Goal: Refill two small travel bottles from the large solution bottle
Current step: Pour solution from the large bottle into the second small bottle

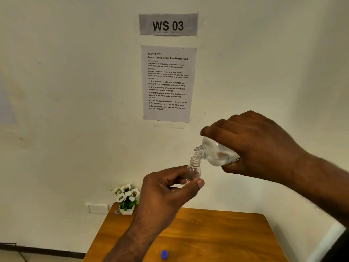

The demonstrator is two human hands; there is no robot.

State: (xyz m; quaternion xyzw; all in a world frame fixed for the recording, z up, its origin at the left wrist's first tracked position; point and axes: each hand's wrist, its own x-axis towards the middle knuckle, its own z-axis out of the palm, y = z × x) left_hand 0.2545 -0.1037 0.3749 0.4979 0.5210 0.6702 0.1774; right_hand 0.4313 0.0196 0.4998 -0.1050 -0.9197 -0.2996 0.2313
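Large bottle (217, 153): gripped by right hand (253, 142), held above the table (217, 233), tipped neck-down toward the left.
Small bottle (193, 170): upright, pinched by left hand (166, 191), mouth touching the large bottle's.
Blue cap (164, 254): on table.

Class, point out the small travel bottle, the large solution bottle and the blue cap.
small travel bottle (194, 171), head view, clear shoulder.
large solution bottle (215, 152), head view, tilted body.
blue cap (164, 254), head view, its top.
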